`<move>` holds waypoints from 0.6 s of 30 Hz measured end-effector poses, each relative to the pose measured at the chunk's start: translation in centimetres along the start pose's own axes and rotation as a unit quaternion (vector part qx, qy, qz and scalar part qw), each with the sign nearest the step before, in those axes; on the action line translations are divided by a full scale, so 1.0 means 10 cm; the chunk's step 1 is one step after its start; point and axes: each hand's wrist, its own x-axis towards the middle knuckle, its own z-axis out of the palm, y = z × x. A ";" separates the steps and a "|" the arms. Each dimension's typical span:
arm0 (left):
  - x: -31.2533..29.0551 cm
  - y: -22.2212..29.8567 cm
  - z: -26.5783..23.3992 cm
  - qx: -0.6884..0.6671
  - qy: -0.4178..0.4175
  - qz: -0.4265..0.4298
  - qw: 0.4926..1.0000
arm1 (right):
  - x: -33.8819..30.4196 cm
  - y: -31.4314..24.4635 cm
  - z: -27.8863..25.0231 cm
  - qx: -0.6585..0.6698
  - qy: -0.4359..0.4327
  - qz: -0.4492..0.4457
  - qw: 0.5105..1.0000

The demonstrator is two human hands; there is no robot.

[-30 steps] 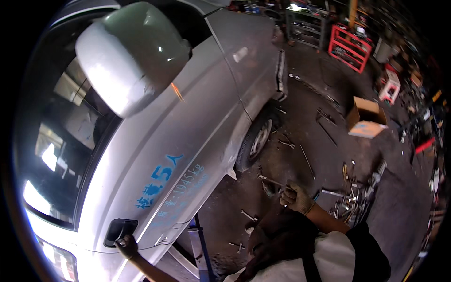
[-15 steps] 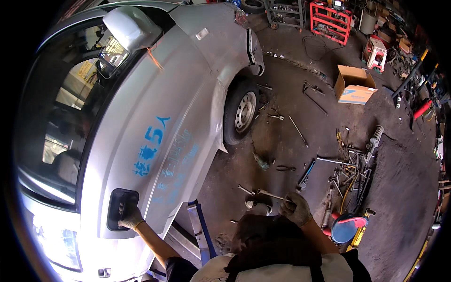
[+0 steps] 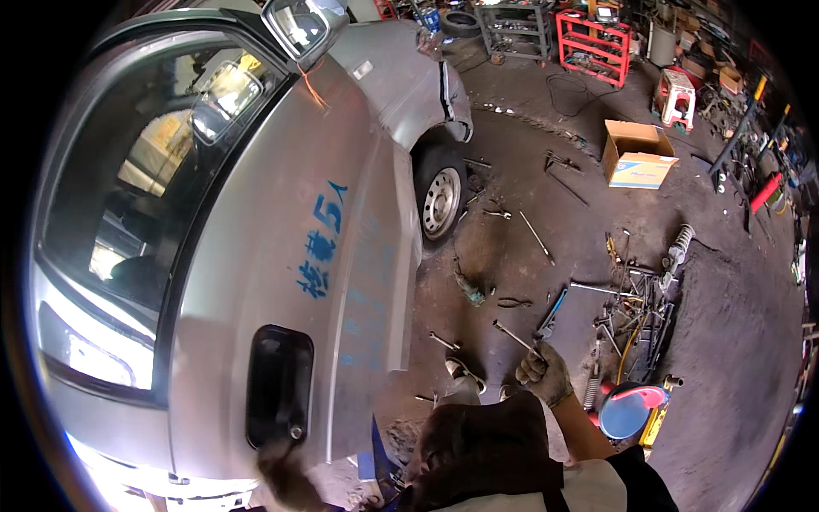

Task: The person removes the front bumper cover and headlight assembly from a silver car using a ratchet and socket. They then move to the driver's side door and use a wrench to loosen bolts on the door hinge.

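Note:
A silver van door (image 3: 247, 256) swings out at my left, with blue handwriting on its panel. Its black recessed handle (image 3: 280, 384) has a round lock at the near end. My left hand (image 3: 288, 480), gloved and smeared by motion, is just below that handle at the door's near edge. Its fingers cannot be made out. In front of my body, my gloved right hand (image 3: 546, 375) is closed around a slim metal wrench (image 3: 512, 334), whose far end points forward and left over the floor.
Loose tools lie on the dark floor: pliers (image 3: 514, 303), a blue-handled tool (image 3: 553, 314), a green power tool (image 3: 469, 288). Farther right are a tool heap (image 3: 640, 299), a round blue-topped stool (image 3: 624, 416) and an open cardboard box (image 3: 638, 155). The front wheel (image 3: 442, 203) stands beyond the door.
The door has swung outward, toward the right, its mirror and handle moving with it. My left hand has left the handle recess. The wrench in my right hand now points more forward.

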 end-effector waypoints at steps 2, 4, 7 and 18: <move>0.15 0.00 0.07 -0.153 0.044 -0.094 0.983 | 0.00 0.01 -0.08 0.013 -0.044 0.013 0.999; 0.35 -0.03 0.17 -0.257 0.048 -0.128 0.957 | -0.01 0.07 -0.11 0.009 -0.010 0.020 1.000; 0.44 -0.10 0.34 -0.309 0.043 -0.144 0.939 | -0.05 0.06 -0.03 -0.011 -0.002 0.019 1.000; 0.55 0.12 0.49 -0.316 -0.008 -0.133 0.939 | -0.62 0.05 0.10 0.044 0.203 -0.064 0.976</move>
